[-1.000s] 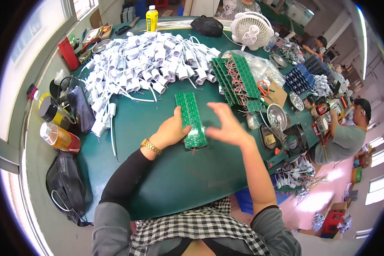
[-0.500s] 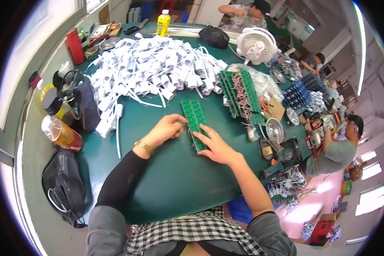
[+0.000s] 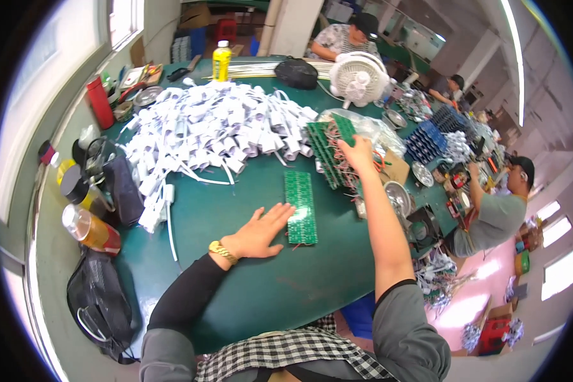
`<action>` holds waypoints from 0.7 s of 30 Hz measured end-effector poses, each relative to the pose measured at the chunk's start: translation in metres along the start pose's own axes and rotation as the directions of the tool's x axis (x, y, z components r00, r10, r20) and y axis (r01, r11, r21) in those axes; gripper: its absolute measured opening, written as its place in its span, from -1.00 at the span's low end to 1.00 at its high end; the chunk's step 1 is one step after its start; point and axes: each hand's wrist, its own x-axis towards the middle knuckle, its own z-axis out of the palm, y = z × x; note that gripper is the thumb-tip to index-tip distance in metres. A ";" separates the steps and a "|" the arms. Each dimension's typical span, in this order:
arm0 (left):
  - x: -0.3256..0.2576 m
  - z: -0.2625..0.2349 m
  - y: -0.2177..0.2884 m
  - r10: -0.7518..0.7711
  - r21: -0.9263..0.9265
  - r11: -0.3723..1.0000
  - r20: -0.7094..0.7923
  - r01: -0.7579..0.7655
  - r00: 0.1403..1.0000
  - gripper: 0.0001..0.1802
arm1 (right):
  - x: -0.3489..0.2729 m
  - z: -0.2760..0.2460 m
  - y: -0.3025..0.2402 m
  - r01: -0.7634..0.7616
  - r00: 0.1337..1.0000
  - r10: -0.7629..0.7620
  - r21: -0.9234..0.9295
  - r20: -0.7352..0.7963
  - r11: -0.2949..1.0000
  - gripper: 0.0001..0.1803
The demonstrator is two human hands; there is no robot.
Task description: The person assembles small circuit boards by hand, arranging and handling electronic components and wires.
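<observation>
A long green circuit board panel [image 3: 301,219] lies flat on the table in front of me. My left hand [image 3: 259,233] is spread palm down just left of it, fingertips resting on its left edge. Farther right stands a row of upright green circuit board panels [image 3: 325,153] with reddish wires between them. My right hand [image 3: 358,155] reaches to this row, its fingers closed on the right-hand panel there; the hand hides part of that panel and the wires.
A big heap of white lamp holders with cables [image 3: 216,127] covers the far left. Bottles [image 3: 90,229] and black bags [image 3: 99,299] line the left edge. A white fan [image 3: 359,79], metal dishes [image 3: 397,197] and a power tool [image 3: 423,226] stand right. Co-workers [image 3: 496,216] sit beyond.
My right hand has left the flat panel and moved up and right to the upright row. My left hand has opened flat beside the panel, which now lies straighter. The view has shifted slightly.
</observation>
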 end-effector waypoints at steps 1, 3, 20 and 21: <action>-0.001 0.001 0.002 0.000 0.049 0.999 -0.043 0.002 0.999 -0.09 | 0.000 0.004 0.002 -0.031 0.996 0.035 -0.051 0.084 0.998 -0.28; -0.002 0.009 -0.005 -0.035 0.071 0.997 -0.061 0.040 0.998 -0.13 | -0.004 0.012 0.000 0.062 0.998 -0.065 -0.099 -0.019 0.993 -0.38; -0.002 0.011 -0.012 0.013 0.074 0.997 -0.191 0.001 0.982 -0.30 | 0.040 -0.077 0.041 0.290 0.917 -0.381 -0.454 -0.121 0.842 -0.70; 0.001 0.012 -0.011 -0.009 0.048 0.999 -0.173 0.018 0.985 -0.30 | 0.048 -0.094 0.049 0.274 0.915 -0.371 -0.429 -0.160 0.861 -0.69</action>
